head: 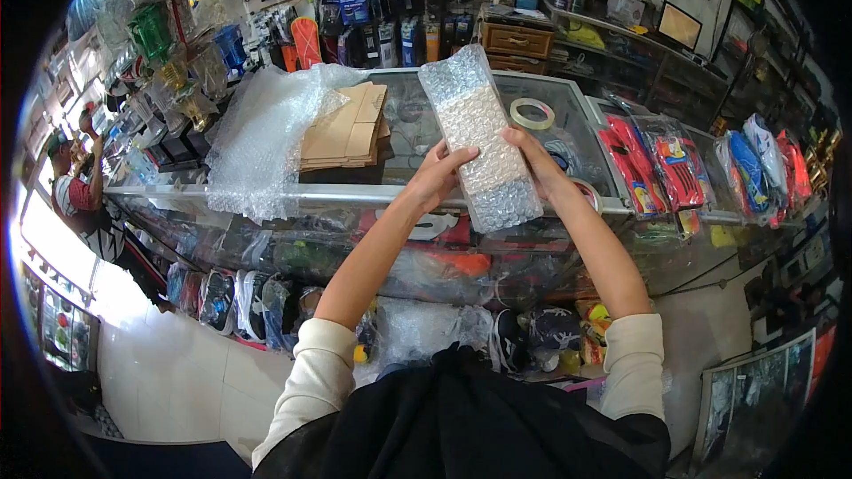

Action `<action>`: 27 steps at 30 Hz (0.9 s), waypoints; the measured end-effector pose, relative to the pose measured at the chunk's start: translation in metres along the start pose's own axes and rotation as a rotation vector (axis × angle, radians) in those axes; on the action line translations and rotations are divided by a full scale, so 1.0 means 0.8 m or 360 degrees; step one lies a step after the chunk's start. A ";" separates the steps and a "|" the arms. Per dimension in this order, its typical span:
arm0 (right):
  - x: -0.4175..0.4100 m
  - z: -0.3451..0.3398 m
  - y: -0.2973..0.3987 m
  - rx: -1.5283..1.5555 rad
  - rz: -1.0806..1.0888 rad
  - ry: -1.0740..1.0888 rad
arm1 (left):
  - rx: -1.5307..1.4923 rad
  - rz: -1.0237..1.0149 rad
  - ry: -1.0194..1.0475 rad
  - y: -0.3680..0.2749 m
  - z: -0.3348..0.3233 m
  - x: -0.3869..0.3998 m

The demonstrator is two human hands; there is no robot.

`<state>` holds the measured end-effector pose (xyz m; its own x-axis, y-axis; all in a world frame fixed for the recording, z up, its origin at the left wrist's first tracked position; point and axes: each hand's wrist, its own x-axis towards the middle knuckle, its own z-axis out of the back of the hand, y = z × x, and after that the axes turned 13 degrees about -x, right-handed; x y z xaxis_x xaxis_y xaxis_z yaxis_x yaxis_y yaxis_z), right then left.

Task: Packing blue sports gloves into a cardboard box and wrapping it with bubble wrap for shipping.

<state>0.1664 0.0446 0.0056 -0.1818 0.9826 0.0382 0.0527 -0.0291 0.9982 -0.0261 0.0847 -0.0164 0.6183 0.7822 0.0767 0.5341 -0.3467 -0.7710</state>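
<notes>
Both hands grip a long, flat bubble-wrapped packet (pixel 480 126), raised above the near edge of the glass counter (pixel 407 106). My left hand (pixel 436 176) holds its left edge, the thumb lying across the front. On the opposite edge is my right hand (pixel 534 158), its thumb pressed near the middle. Something pale shows through the wrap's central part; what it is cannot be made out. Left of the packet, folded brown cardboard (pixel 346 133) rests on the counter, partly under a loose sheet of bubble wrap (pixel 263 140). A roll of tape (pixel 532 113) lies beyond my right hand.
Another tape roll (pixel 586 194) sits by my right forearm. Packaged red gloves (pixel 675 163) lie on the counter at right. Wrapped shoes (pixel 249 306) line a low shelf below. Trophies (pixel 152 33) stand at far left, near a person (pixel 93 206). Wooden drawers (pixel 517 41) are behind the counter.
</notes>
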 end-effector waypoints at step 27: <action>0.000 -0.026 0.010 -0.3183 0.1437 -0.0370 | 0.2334 -0.1193 0.0230 -0.076 0.011 -0.014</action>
<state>0.1461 0.0405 0.0146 -0.6017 0.5962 0.5316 -0.7819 -0.3036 -0.5445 -0.0706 0.1019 0.0242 0.5804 0.4587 0.6729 -0.1929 0.8802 -0.4336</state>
